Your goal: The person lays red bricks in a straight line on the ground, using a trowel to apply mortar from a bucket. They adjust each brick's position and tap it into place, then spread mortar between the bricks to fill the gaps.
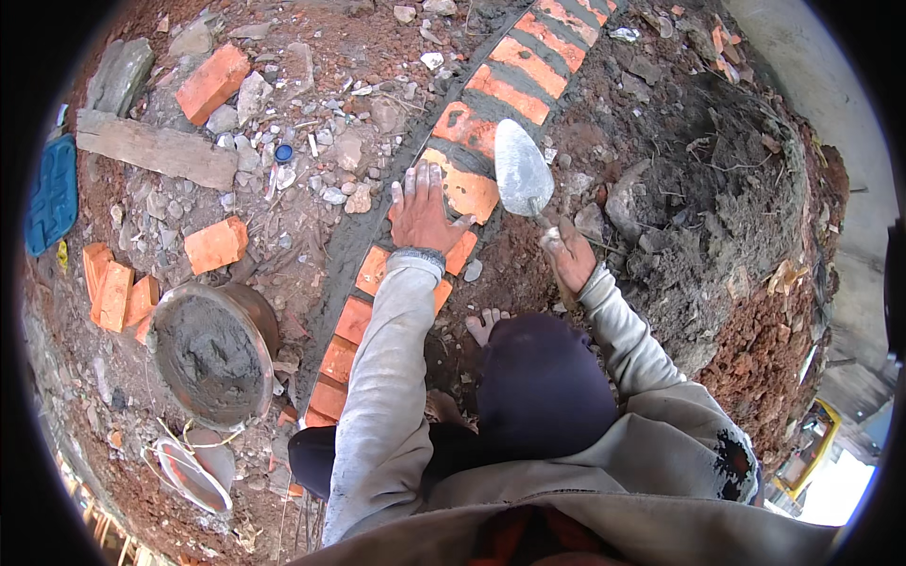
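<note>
A row of orange bricks (522,68) with grey mortar between them runs from the far right toward my left knee. My left hand (425,219) lies flat with fingers spread on a brick (462,186) in this row. My right hand (570,255), just right of the row, is closed around the handle of a trowel (522,170). The trowel's rounded metal blade points away from me, beside the row, with grey smears on it. Nearer to me, several bricks (354,321) of the row sit close together, partly hidden by my left sleeve.
At left a bucket (268,325) holds wet mortar (209,354). Loose bricks (213,83), a wooden board (156,149) and a blue plastic piece (52,195) lie on stony ground. A heap of dark soil (727,208) rises at right, before a concrete wall (802,47).
</note>
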The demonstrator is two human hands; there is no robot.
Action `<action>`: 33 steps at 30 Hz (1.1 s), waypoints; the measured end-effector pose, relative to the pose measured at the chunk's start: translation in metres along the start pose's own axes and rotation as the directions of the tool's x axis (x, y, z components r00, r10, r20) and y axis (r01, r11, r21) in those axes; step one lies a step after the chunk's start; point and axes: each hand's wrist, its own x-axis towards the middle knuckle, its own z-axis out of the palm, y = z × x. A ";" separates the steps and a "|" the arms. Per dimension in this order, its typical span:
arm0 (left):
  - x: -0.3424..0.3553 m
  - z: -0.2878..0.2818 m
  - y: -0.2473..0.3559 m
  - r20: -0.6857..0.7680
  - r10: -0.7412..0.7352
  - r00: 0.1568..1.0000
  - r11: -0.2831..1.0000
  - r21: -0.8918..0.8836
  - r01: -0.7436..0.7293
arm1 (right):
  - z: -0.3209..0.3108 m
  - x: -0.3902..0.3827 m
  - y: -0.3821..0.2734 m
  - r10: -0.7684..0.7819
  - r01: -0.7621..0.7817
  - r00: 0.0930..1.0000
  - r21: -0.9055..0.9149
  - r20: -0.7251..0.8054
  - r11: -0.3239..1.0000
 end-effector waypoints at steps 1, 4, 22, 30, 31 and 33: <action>0.000 -0.001 0.001 0.028 -0.002 1.000 1.000 0.002 0.002 | -0.001 0.002 -0.004 -0.250 0.245 0.968 -0.205 0.005 0.948; 0.003 -0.002 -0.002 0.086 -0.027 0.996 0.998 0.062 0.022 | 0.010 0.013 -0.024 -0.113 0.129 0.992 -0.421 0.063 0.898; 0.018 -0.013 0.028 0.287 -0.183 0.940 0.963 0.245 0.113 | -0.007 0.024 -0.043 0.141 0.059 0.955 -0.630 0.262 0.774; 0.019 -0.013 0.034 0.306 -0.183 0.934 0.959 0.267 0.101 | -0.016 0.042 -0.045 0.238 0.042 0.912 -0.656 0.333 0.754; 0.020 -0.014 0.033 0.309 -0.191 0.932 0.958 0.267 0.107 | -0.018 0.043 -0.048 0.224 0.039 0.915 -0.625 0.336 0.780; 0.024 -0.015 0.031 0.306 -0.180 0.935 0.952 0.293 0.087 | -0.023 0.047 -0.055 0.272 0.038 0.878 -0.625 0.393 0.779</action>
